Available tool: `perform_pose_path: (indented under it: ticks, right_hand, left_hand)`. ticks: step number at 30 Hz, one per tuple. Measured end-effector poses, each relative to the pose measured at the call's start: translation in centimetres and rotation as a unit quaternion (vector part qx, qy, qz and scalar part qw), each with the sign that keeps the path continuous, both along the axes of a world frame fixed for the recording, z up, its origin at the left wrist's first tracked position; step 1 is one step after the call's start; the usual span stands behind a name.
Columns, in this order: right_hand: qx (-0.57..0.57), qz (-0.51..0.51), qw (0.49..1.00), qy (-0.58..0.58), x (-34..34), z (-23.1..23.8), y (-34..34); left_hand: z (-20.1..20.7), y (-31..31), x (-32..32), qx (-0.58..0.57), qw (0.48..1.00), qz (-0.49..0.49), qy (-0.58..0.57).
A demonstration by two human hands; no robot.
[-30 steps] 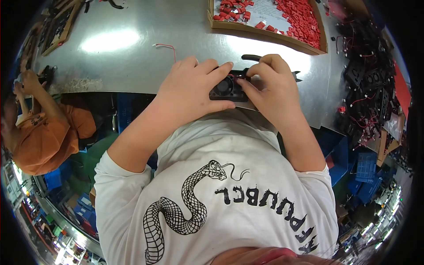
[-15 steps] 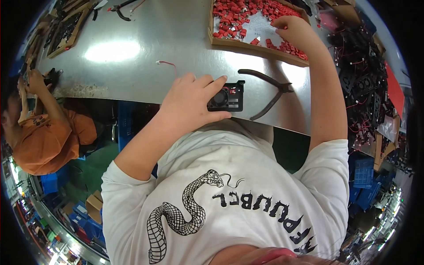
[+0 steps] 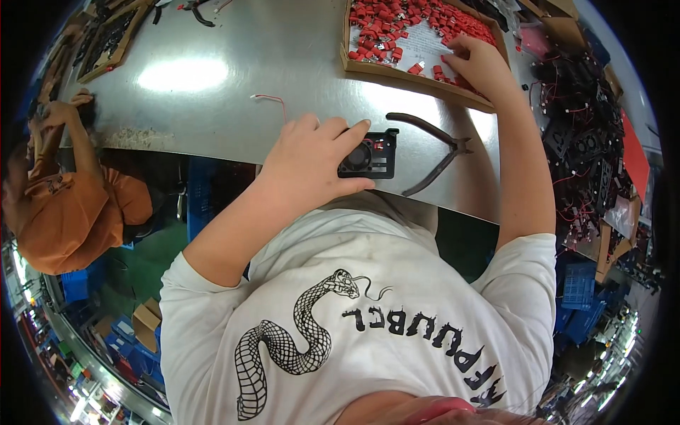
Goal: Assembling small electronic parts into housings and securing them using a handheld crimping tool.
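Observation:
My left hand [image 3: 308,159] grips a black plastic housing [image 3: 382,157] at the near edge of the metal table. A small round fan [image 3: 356,157] and short red wires sit inside it; my fingers cover its left part. My right hand [image 3: 478,65] reaches into a shallow cardboard tray [image 3: 418,86] of small red connectors [image 3: 375,32] with metal ends. Thumb and index finger are curled toward each other among the red pieces; what is between them is too small to make out. Dark-handled pliers [image 3: 453,146] lie to the right of the housing, jaws pointing right.
A thin red wire with a white plug [image 3: 269,98] lies beyond my left hand. Black fan housings with red wires [image 3: 584,142] are heaped at the right. Another tray [image 3: 113,46] and a second tool [image 3: 197,13] are at the far left. A co-worker in orange [image 3: 71,212] sits at left.
My right hand has come slightly nearer within the tray, its fingers lower among the red connectors. The left hand keeps its grip on the housing. The whole view has shifted a little.

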State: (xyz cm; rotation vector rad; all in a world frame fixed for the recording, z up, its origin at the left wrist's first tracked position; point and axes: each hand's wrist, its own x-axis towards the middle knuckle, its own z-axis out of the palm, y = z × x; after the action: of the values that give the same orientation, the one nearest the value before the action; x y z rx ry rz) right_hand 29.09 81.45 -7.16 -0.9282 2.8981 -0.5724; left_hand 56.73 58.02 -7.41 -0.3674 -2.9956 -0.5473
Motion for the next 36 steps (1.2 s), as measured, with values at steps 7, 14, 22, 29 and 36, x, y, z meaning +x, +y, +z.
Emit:
perform_pose_path:
  ticks: [7, 14, 22, 29, 36]
  right_hand:
    - [0.126, -0.003, 0.992, 0.028, 1.4, 1.2, -2.1]
    - [0.085, 0.057, 0.995, 0.023, 1.4, 0.5, -0.7]
    - [-0.12, 0.099, 0.988, 0.005, 4.6, 2.1, -0.9]
    - [-0.077, 0.254, 0.964, 0.022, 15.8, 1.1, -3.4]
    - [-0.094, 0.265, 0.959, 0.038, 16.2, 0.4, -3.2]
  left_hand:
    - [-0.2, 0.2, -0.1, 0.005, 1.0, -0.001, -0.014]
    - [-0.5, 0.2, 0.0, 0.008, 1.0, 0.004, 0.003]
    - [-0.6, 0.1, -0.1, 0.004, 1.0, 0.003, 0.003]
    - [-0.1, 0.4, -0.7, 0.009, 1.0, 0.021, -0.018]
    - [-0.3, 0.2, -1.0, 0.0, 1.0, 0.019, 0.003]
